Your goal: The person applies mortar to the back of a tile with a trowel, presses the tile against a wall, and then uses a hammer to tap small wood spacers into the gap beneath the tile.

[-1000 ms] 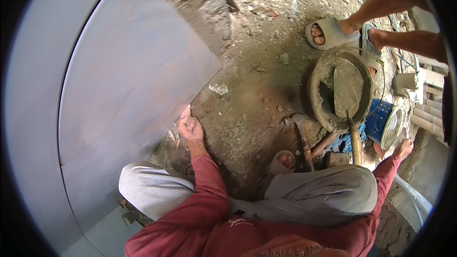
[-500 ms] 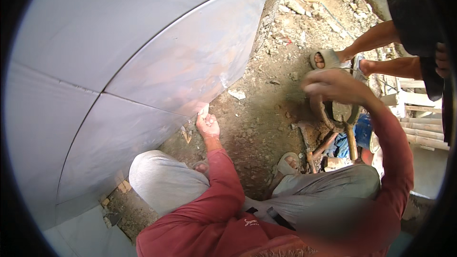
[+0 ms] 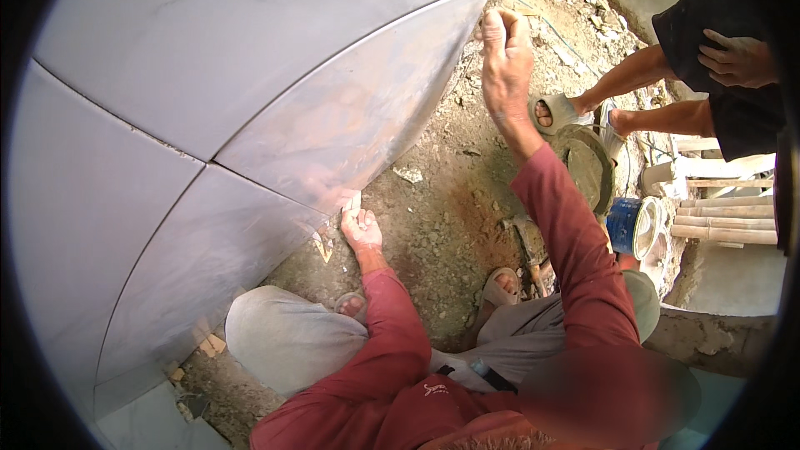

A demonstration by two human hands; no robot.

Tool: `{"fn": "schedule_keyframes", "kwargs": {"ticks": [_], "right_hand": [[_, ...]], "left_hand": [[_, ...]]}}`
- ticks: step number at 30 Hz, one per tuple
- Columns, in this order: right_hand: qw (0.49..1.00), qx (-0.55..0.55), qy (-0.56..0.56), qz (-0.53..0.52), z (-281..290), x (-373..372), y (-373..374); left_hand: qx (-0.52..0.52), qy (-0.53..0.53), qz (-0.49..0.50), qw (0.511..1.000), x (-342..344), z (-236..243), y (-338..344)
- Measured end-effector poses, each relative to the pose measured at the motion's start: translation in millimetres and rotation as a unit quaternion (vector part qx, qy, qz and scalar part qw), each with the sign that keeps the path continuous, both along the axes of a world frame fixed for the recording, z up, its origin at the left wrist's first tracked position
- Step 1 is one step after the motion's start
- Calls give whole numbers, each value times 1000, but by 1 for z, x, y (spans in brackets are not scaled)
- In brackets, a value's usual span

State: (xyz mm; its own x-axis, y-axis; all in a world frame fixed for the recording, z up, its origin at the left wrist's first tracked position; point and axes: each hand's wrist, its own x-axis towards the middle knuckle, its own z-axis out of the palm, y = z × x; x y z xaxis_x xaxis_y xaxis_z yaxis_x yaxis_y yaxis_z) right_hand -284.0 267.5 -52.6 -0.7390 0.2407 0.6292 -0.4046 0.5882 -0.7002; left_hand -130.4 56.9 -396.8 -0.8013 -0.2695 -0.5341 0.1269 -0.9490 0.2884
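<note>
Tiles, large grey: 3 visible, upright.
Left hand (image 3: 360, 225): fingers pinched on lower corner of tile (image 3: 350, 117).
Right hand (image 3: 505, 58): curled on tile's far edge.
Buckets: 1 blue (image 3: 623, 225).

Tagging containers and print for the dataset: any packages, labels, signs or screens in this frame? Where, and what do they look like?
Blue round bucket with a white rim: on the dirt at right, beside the round grey mortar pan; lying tilted, mouth toward the right.
Small white mark on the red shirt: bottom centre, on the person's chest; too small to make out.
No signs or screens in view.
</note>
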Motion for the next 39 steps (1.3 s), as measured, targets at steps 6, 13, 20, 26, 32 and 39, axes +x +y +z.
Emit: {"fn": "schedule_keyframes", "kwargs": {"ticks": [6, 13, 20, 26, 32, 39], "right_hand": [[999, 7, -12, 44, 25, 1, 7], [996, -29, -30, 82, 30, -10, -8], [1000, -6, -11, 18, 23, 1, -1], [998, -8, -41, 43, 21, 11, -25], [986, 129, -109, 7, -28, 40, -53], [957, 138, -228, 119, -98, 76, -81]], "left_hand": [[-14, -21, -24, 999, -7, 8, 12], [12, 25, -3, 1000, -3, -1, -2], [-20, 4, -12, 1000, -1, 4, 8], [-29, 17, -6, 999, 4, 2, 3], [-41, -5, -18, 999, 3, 17, 1], [-54, 8, -28, 998, -2, 28, 10]]}}
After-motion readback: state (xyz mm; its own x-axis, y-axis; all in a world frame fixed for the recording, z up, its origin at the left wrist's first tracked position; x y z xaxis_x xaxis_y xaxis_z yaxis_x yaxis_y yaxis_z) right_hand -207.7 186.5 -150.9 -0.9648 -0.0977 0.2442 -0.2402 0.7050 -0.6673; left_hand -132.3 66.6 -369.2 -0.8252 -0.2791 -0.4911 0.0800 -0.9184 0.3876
